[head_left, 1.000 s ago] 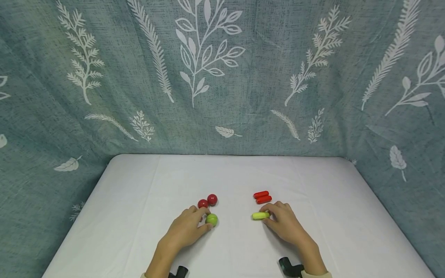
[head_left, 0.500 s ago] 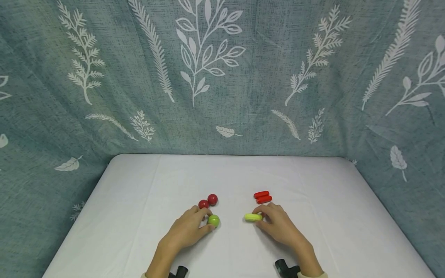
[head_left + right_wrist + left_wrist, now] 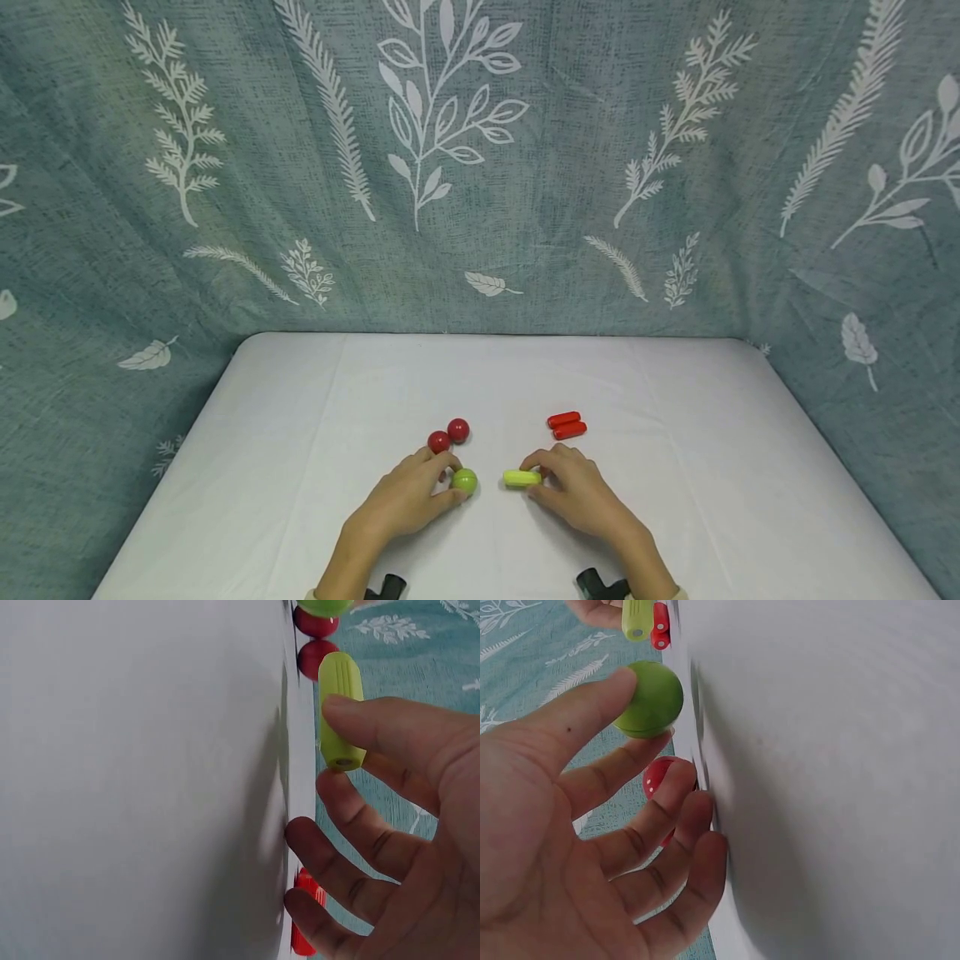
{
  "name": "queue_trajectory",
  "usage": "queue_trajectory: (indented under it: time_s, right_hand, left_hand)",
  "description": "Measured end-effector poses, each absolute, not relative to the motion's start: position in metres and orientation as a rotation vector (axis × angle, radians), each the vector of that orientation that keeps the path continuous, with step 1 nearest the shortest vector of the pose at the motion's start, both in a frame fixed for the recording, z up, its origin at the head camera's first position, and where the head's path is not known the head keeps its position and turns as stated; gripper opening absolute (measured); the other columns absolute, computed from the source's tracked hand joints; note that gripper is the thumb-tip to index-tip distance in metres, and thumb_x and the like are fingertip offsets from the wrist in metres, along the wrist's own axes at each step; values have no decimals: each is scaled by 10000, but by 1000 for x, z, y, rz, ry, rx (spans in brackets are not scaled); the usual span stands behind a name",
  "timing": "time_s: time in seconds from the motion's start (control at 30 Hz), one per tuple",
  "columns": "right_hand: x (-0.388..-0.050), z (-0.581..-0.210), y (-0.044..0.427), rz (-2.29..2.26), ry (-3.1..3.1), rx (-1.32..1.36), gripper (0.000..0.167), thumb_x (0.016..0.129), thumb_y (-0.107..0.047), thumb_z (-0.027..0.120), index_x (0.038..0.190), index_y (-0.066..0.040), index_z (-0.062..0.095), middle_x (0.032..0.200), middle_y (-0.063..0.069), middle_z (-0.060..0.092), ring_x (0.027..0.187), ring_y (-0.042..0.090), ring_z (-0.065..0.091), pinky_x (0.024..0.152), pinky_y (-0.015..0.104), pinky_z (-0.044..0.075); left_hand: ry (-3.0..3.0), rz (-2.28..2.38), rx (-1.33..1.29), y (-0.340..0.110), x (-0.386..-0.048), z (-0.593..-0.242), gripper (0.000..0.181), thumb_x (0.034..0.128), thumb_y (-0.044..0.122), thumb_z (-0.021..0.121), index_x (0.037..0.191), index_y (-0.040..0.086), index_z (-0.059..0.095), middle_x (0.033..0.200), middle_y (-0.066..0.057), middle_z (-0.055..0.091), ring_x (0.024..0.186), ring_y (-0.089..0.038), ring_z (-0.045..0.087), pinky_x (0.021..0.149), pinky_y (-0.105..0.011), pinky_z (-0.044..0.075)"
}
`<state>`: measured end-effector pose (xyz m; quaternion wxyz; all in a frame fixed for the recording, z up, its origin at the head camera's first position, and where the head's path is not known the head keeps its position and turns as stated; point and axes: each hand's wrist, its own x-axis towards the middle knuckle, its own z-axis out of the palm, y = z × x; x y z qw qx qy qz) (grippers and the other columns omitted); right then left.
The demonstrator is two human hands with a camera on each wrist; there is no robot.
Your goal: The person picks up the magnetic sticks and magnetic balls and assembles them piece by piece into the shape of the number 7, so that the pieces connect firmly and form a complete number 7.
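Observation:
A green ball [image 3: 464, 481] is pinched between the thumb and index finger of my left hand [image 3: 405, 497]. In the left wrist view the ball [image 3: 651, 700] shows between thumb and index finger, the other fingers spread below. My right hand [image 3: 575, 493] pinches a yellow-green stick [image 3: 521, 478] by its right end; the right wrist view shows the thumb across this ridged stick [image 3: 342, 712]. Two red balls [image 3: 458, 430] lie just behind my left hand. Two red sticks [image 3: 569, 430] lie side by side behind my right hand.
A white table [image 3: 300, 417] lies under both hands, with a green leaf-patterned cloth [image 3: 555, 167] hanging behind and at its sides. A black device [image 3: 600, 585] is at the right wrist and another [image 3: 387, 587] at the left.
My right hand has moved left and slightly nearer with the yellow-green stick, closing the distance to the green ball. My left hand has shifted the ball slightly right and nearer.

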<state>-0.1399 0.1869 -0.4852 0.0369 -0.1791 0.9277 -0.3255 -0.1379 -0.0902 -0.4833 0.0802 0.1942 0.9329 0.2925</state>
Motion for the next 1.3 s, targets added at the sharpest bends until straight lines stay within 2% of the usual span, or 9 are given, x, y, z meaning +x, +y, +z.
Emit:
queue_trajectory:
  time_s: [0.43,0.8,1.3]
  right_hand:
    - [-135,-485,176,-1035,2769,-622,236,885,-202,774,1078,-300,682,875,-98,541,840,137,510,777,394,337]
    - [-135,-489,171,-989,2778,-698,223,885,-217,776,1075,-291,686,879,-131,544,830,82,514,786,401,345]
    - [-134,-489,168,-963,2810,-716,209,888,-198,767,1068,-270,689,871,-137,544,812,77,510,770,389,350]
  left_hand:
    - [2745,883,614,-89,-137,-481,333,900,455,723,1166,267,656,1004,51,566,875,-140,537,689,-389,466]
    - [2719,883,623,-87,-134,-477,336,889,444,737,1163,264,663,1011,52,555,878,-137,517,701,-383,457]
    - [2736,868,604,-88,-135,-479,333,881,446,741,1149,259,674,1014,60,574,894,-133,542,719,-402,479]
